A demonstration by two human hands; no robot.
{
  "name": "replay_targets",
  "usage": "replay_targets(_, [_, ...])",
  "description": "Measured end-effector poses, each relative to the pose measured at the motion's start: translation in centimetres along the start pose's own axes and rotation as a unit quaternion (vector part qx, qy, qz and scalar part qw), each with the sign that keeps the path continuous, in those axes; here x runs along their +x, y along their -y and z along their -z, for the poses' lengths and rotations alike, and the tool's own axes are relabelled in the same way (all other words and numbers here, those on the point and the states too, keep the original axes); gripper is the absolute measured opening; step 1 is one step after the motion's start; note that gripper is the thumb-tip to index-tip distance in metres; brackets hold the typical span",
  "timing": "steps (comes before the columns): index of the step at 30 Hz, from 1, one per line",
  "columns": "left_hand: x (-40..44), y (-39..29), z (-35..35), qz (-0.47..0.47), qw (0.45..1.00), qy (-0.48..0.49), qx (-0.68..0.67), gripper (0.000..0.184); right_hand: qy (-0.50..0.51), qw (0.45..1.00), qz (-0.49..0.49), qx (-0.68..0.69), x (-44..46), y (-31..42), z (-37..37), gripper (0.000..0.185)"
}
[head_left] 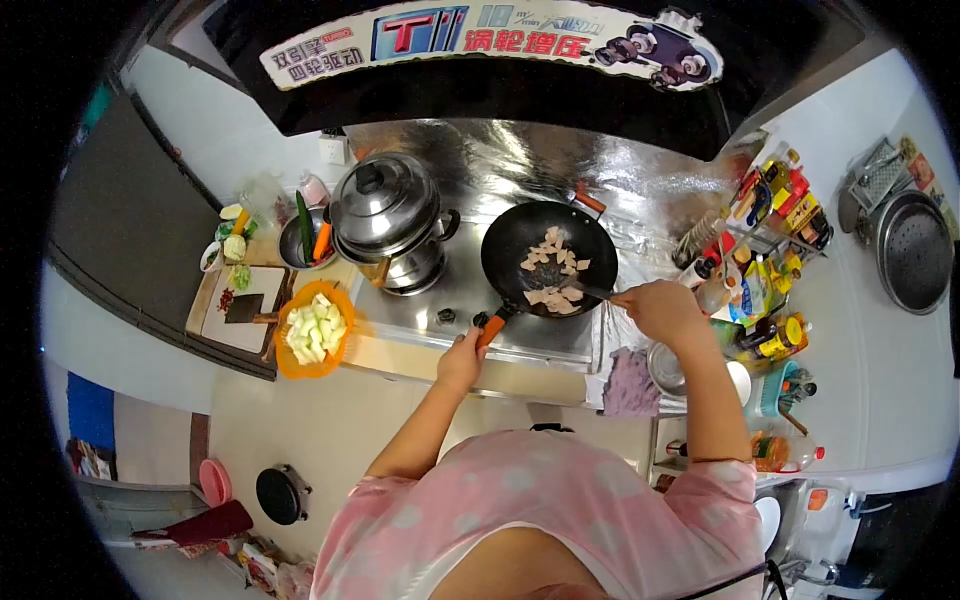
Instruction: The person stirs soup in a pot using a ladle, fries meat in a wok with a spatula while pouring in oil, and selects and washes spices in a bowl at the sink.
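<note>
A black wok [498, 258] sits on the stove, with pale meat slices [552, 298] spread over its bottom. My left hand [461, 362] is closed round the wok's orange-brown handle [491, 330] at the front. In my right hand [664, 314] is the handle of a spatula [597, 292], whose blade end reaches in among the slices from the right. The slices partly hide the blade. To the left of the wok stands a lidded steel steamer pot [384, 215].
An orange basket [281, 352] of cut pale-green vegetable stands by a cutting board [222, 330] with a cleaver [243, 308]. Bottles and seasonings [765, 280] crowd the right side. A purple cloth [631, 382] lies near the front edge. The range hood [500, 95] hangs overhead.
</note>
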State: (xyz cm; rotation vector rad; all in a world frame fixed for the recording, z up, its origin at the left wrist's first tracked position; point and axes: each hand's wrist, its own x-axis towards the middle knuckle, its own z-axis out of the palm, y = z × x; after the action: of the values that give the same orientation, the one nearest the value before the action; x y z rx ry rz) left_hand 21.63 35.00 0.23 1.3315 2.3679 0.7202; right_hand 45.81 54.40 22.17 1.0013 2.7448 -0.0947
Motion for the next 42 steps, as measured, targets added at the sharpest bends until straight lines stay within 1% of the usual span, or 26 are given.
replay_targets(2, [-0.1, 0.0, 0.1, 0.004, 1.000, 0.008, 0.002, 0.030, 0.049, 0.998, -0.009, -0.033, -0.6, 1.0, 1.0, 0.026])
replay_targets(5, [0.1, 0.6, -0.3, -0.011, 1.000, 0.004, -0.006, 0.030, 0.028, 0.999, -0.015, -0.009, 1.9, 1.2, -3.8, 0.026])
replay_targets(7, [0.2, 0.8, -0.5, -0.010, 1.000, 0.006, -0.005, 0.030, -0.050, 0.995, -0.037, 0.080, 4.5, 0.6, -7.1, 0.026])
replay_targets(9, [0.2, 0.7, -0.5, -0.005, 1.000, 0.010, -0.004, 0.031, -0.122, 0.975, -0.057, 0.178, 5.2, 0.5, -7.4, 0.026])
replay_targets(12, [0.2, 0.4, -0.2, 0.001, 1.000, 0.014, -0.004, 0.031, -0.181, 0.942, -0.120, 0.256, 7.6, -1.0, -10.1, 0.025])
replay_targets(15, [0.2, 0.5, -0.2, -0.012, 1.000, 0.016, 0.003, 0.030, -0.186, 0.942, -0.128, 0.249, 8.3, -0.9, -12.0, 0.026])
replay_targets(17, [0.2, 0.6, 0.0, -0.024, 1.000, 0.015, 0.009, 0.030, -0.147, 0.955, -0.127, 0.224, 7.6, -0.5, -12.9, 0.026])
replay_targets(19, [0.1, -0.1, 0.7, -0.010, 1.000, 0.021, 0.004, 0.029, -0.117, 0.966, -0.123, 0.192, 6.4, -0.2, -12.3, 0.026])
replay_targets(22, [0.2, 0.1, 0.2, -0.008, 1.000, 0.028, 0.007, 0.029, -0.102, 0.988, -0.071, 0.087, 3.2, -1.2, -7.5, 0.025])
replay_targets(25, [0.5, 0.9, -0.2, -0.018, 0.999, 0.030, 0.008, 0.029, -0.061, 0.996, -0.058, 0.030, 0.2, -1.6, -1.5, 0.023])
replay_targets(28, [0.4, 0.8, -0.1, -0.020, 0.999, 0.030, 0.004, 0.029, 0.030, 0.998, -0.037, -0.033, -1.6, -0.4, 2.5, 0.023])
replay_targets(29, [0.4, 0.6, 0.1, -0.020, 0.999, 0.028, 0.003, 0.029, 0.070, 0.995, -0.056, -0.053, -2.1, 1.3, 4.0, 0.023])
replay_targets(30, [0.3, 0.4, 0.2, -0.015, 0.999, 0.033, 0.002, 0.029, 0.069, 0.994, -0.061, -0.054, -1.3, 1.1, 2.8, 0.024])
replay_targets(32, [0.3, 0.1, 0.5, -0.001, 0.999, 0.039, 0.000, 0.029, 0.064, 0.994, -0.066, -0.060, 2.3, 0.1, -1.9, 0.025])
replay_targets(35, [0.2, 0.2, 0.4, -0.001, 0.999, 0.033, -0.013, 0.030, -0.017, 0.999, -0.048, -0.007, 4.9, 0.3, -4.4, 0.026])
replay_targets(37, [0.0, 0.1, 0.5, 0.002, 0.999, 0.028, -0.016, 0.030, -0.060, 0.994, -0.053, 0.069, 6.4, -0.8, -5.9, 0.026])
replay_targets(38, [0.0, 0.0, 0.6, 0.003, 1.000, 0.024, -0.018, 0.030, -0.083, 0.989, -0.056, 0.106, 6.9, -1.6, -6.3, 0.027])
replay_targets(39, [0.2, -0.1, 0.6, 0.005, 1.000, 0.021, -0.019, 0.030, -0.105, 0.989, -0.037, 0.098, 6.3, -1.7, -4.9, 0.028])
replay_targets(42, [-0.1, -0.1, 0.3, 0.012, 1.000, 0.021, -0.018, 0.029, 0.005, 0.992, -0.075, 0.097, 6.0, -3.2, -1.3, 0.032])
